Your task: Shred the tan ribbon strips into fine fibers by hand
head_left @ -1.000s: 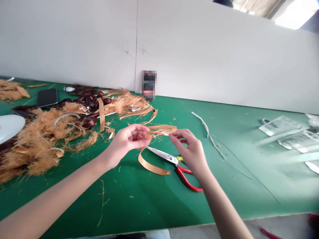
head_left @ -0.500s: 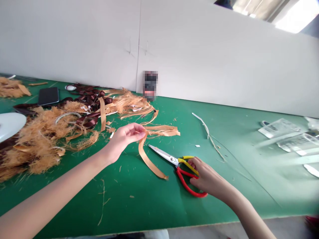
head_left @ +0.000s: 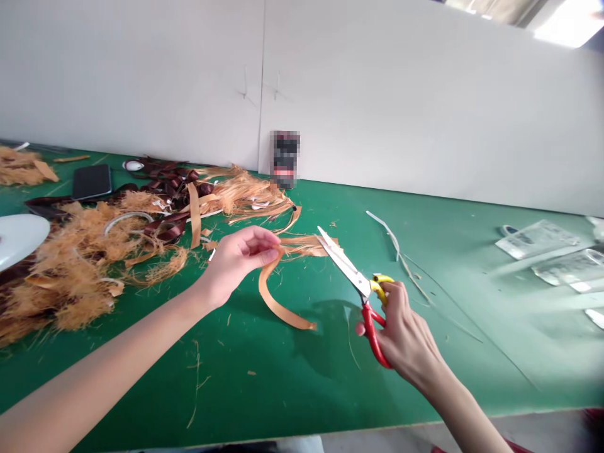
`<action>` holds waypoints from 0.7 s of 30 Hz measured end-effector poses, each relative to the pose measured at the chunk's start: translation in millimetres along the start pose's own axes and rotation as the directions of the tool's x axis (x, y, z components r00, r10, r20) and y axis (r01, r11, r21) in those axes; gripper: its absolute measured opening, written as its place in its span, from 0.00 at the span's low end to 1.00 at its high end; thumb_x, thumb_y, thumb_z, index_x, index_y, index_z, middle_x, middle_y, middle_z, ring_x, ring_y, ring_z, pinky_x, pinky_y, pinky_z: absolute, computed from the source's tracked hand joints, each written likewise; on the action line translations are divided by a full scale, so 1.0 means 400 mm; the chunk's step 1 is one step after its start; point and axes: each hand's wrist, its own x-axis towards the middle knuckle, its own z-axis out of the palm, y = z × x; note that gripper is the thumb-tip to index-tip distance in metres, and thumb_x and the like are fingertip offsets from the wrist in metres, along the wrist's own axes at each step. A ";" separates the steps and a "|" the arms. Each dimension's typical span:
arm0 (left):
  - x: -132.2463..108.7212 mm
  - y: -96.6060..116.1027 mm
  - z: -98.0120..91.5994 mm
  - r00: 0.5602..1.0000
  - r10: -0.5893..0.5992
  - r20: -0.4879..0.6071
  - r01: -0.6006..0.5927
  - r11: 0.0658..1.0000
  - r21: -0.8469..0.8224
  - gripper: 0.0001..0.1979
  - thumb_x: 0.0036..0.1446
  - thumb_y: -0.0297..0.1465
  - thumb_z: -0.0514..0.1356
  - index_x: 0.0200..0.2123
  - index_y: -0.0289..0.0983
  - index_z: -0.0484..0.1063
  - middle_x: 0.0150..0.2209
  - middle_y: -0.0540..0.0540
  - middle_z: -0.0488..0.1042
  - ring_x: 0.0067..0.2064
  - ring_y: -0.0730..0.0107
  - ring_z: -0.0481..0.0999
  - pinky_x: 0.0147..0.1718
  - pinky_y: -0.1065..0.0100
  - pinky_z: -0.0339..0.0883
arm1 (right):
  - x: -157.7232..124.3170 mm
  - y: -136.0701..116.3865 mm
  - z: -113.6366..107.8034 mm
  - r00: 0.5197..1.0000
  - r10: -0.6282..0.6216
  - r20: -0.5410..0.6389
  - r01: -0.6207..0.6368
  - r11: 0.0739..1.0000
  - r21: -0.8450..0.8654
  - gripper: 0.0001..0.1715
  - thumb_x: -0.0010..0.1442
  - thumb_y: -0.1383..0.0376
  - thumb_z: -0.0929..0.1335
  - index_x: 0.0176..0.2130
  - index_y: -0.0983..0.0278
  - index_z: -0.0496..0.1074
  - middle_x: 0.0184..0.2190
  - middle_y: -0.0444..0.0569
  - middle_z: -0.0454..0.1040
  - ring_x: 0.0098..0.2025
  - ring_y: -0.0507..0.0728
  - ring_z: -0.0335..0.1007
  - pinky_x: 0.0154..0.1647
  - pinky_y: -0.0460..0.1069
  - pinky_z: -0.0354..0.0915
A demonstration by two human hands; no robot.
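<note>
Left hand [head_left: 240, 258] pinches the orange ribbon strip [head_left: 278, 305] at its bend, with the frayed end [head_left: 304, 245] running right and the tail curling down onto the green table [head_left: 283, 384]. Right hand [head_left: 403, 330] grips the scissors [head_left: 349, 267], blades barely parted. They slant up-left, tips right at that frayed end. There's open table in front, and the fibre pile [head_left: 70, 270] sits well left.

The right hand [head_left: 403, 327] partly hides the scissors [head_left: 346, 264] handles; the dark upright object [head_left: 285, 158] is blurred.
</note>
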 end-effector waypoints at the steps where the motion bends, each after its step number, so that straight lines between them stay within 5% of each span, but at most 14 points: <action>1: -0.001 0.002 0.003 1.000 0.003 -0.005 -0.003 1.000 -0.026 0.10 0.49 0.30 0.68 0.36 0.39 0.73 0.33 0.48 0.77 0.39 0.68 0.76 0.40 0.68 0.69 | 0.002 -0.008 -0.006 1.000 -0.028 -0.001 0.028 1.000 -0.009 0.23 0.57 0.51 0.62 0.45 0.63 0.54 0.43 0.58 0.67 0.23 0.56 0.66 0.20 0.51 0.63; 12: -0.015 0.026 0.024 1.000 0.015 0.017 -0.013 0.987 -0.158 0.11 0.48 0.25 0.68 0.35 0.39 0.72 0.34 0.49 0.79 0.40 0.68 0.79 0.40 0.70 0.73 | 0.008 -0.067 -0.013 0.987 -0.158 0.011 0.158 0.987 -0.015 0.27 0.54 0.53 0.65 0.48 0.64 0.55 0.46 0.61 0.66 0.30 0.59 0.70 0.21 0.51 0.65; 21: -0.026 0.028 0.030 0.999 -0.018 0.029 0.022 0.987 -0.160 0.11 0.47 0.25 0.69 0.35 0.38 0.72 0.34 0.50 0.80 0.40 0.67 0.80 0.39 0.70 0.75 | 0.010 -0.085 -0.015 0.992 -0.091 0.091 0.086 0.995 0.054 0.18 0.58 0.51 0.63 0.40 0.60 0.56 0.42 0.53 0.64 0.19 0.50 0.55 0.17 0.49 0.59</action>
